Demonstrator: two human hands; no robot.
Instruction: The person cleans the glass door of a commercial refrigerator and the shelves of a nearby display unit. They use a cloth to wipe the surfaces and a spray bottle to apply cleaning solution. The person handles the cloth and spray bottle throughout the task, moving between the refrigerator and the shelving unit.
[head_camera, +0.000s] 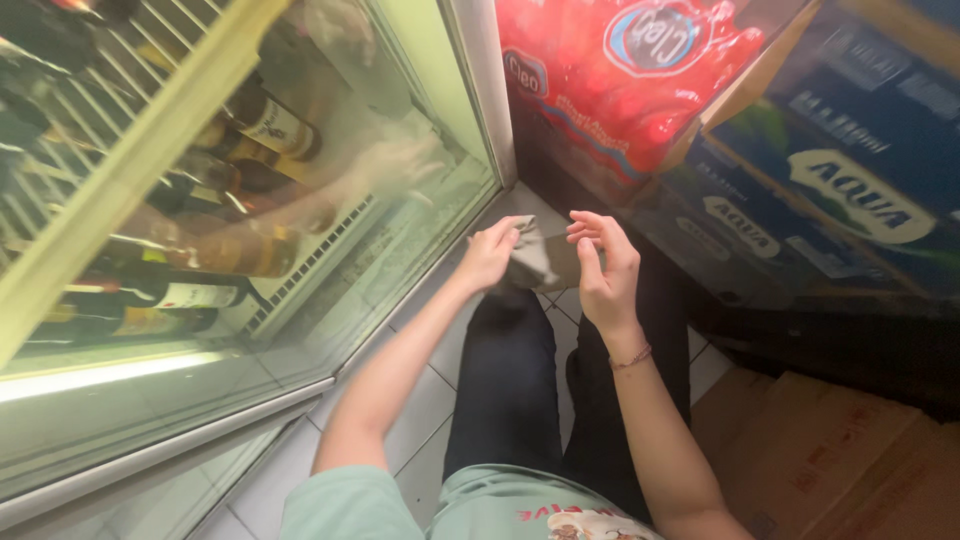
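While left hand (490, 256) grips grey cloth (545, 255), right hand (605, 265) open, possibly touching it.

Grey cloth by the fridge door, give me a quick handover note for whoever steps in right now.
Left hand: gripping one edge of the grey cloth.
Right hand: open, fingers spread, close beside the cloth, not clearly holding it.
Cloth: held up in front of the knees, above the tiled floor.
Glass fridge door: to the left, bottles lying on the racks behind it.
Done: cloth is in hand.
Left: cloth is not touching the glass yet.
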